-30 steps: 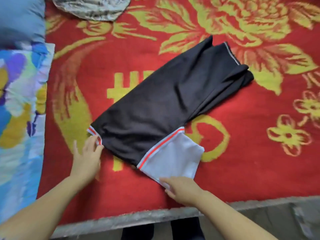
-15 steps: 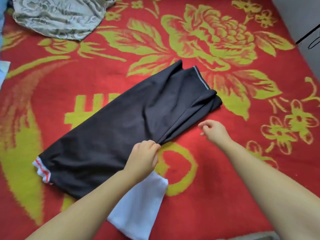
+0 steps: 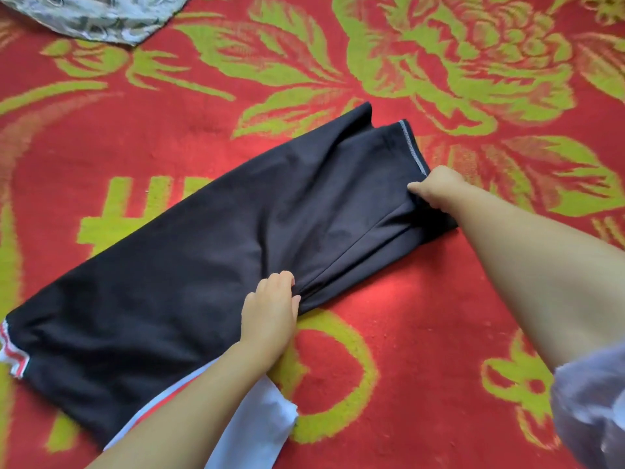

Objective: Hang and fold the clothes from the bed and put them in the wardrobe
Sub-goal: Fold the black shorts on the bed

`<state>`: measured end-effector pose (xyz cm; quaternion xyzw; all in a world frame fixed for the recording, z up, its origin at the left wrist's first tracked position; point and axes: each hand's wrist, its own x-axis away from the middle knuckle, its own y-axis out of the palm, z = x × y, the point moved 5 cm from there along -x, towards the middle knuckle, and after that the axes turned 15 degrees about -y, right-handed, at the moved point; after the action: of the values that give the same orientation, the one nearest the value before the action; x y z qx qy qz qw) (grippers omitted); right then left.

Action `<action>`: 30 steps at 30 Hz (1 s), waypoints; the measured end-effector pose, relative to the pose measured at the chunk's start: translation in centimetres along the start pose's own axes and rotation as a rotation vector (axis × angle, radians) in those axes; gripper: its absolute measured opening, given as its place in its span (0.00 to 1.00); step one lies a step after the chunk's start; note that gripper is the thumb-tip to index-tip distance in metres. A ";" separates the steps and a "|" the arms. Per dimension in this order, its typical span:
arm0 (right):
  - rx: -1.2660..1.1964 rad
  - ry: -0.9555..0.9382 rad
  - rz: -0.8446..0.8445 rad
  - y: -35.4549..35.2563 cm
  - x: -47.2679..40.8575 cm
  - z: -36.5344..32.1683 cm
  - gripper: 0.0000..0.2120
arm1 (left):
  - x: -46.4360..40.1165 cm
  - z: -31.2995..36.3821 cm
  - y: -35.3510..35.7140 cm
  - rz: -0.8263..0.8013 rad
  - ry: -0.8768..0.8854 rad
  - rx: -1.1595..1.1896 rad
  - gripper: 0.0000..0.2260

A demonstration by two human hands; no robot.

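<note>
Lying across the middle of the red bed cover with yellow-green flower pattern (image 3: 422, 333), the black folded garment with white, red-striped cuffs (image 3: 189, 265) runs from near left to far right. Nearest, at the bottom edge, a white sleeve panel (image 3: 260, 428) of the garment sticks out from under the left forearm, with a red stripe where it meets the black cloth. At the near left edge, a second white and red cuff (image 3: 12, 353) shows at the garment's corner. Farther in, the left hand (image 3: 270, 309) sits on the garment's near edge about midway along it, fingers curled and pinching a gather of black fabric, from which creases fan out toward the far right. Beyond that, the right hand (image 3: 436, 189) is closed round the garment's far right end, just beside a grey-stitched hem (image 3: 411, 147), its knuckles facing the camera. At the near right, a pale lilac sleeve (image 3: 595, 411) covers the right upper arm. Farthest off, at the top left corner, a crumpled grey patterned cloth (image 3: 101, 15) lies on the bed cover, well apart from the black garment.
</note>
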<state>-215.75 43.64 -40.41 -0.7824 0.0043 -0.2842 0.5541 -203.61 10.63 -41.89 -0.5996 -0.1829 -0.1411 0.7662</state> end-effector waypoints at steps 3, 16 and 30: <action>-0.053 0.001 -0.015 -0.7 -0.2 -0.5 0.06 | 0.3 0.0 -0.7 -0.018 -0.025 0.176 0.05; -0.906 -0.195 0.201 -6.6 3.3 -1.8 0.12 | 2.6 -0.4 -2.4 0.158 0.061 0.350 0.13; -0.266 0.159 0.159 1.8 4.8 8.0 0.07 | 3.2 -0.8 -0.1 0.213 0.332 -0.143 0.20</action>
<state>-207.51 48.33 -41.66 -0.8212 0.1474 -0.2974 0.4641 -200.70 9.81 -40.50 -0.6371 0.0209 -0.1685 0.7519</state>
